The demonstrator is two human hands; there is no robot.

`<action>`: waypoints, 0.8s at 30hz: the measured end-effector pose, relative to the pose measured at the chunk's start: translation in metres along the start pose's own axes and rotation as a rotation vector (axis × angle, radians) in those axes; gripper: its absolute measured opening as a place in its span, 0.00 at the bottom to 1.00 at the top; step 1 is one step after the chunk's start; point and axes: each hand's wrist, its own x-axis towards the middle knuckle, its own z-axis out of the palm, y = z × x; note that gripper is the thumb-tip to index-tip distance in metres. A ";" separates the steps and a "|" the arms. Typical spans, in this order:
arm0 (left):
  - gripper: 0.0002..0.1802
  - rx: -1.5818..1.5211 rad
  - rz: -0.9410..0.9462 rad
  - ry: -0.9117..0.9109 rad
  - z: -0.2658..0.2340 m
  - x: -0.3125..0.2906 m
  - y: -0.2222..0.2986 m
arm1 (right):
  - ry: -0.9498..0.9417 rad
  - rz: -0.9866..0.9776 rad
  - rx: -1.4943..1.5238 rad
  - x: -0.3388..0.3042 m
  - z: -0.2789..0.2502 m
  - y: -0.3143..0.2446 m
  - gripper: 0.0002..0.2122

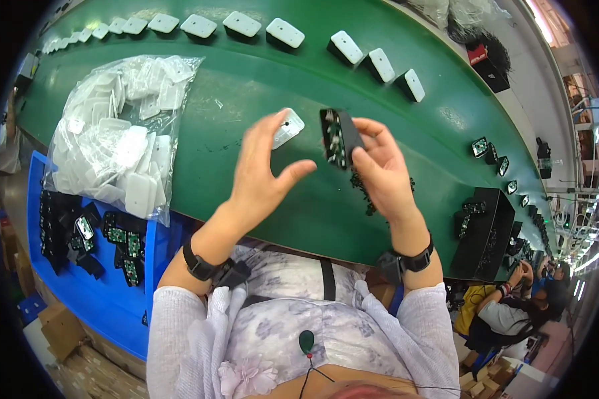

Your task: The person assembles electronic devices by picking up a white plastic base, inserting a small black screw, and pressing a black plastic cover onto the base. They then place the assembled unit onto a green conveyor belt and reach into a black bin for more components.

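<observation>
My right hand (pixel 383 166) grips a black plastic housing (pixel 346 137) by its side, tilted so that a green circuit board inside it faces left. To its left, my left hand (pixel 263 163) is spread with the thumb well apart from the fingers, which are a little blurred. Beside those fingertips is a white plastic cover plate (pixel 290 128) with a small dark hole; whether the fingers touch it I cannot tell. A scatter of small black parts (pixel 363 189) on the green table is partly hidden behind my right hand.
A clear bag of white plates (pixel 123 133) lies at left, above a blue bin (pixel 90 299) of black housings with boards. A curved row of white-topped housings (pixel 243 25) lines the far side. At right stand a black box (pixel 486 233), more housings (pixel 491 154) and a seated co-worker (pixel 512 309).
</observation>
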 end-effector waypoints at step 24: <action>0.28 0.169 0.121 -0.188 -0.029 0.010 -0.051 | -0.316 -0.464 -1.266 0.072 0.023 0.024 0.19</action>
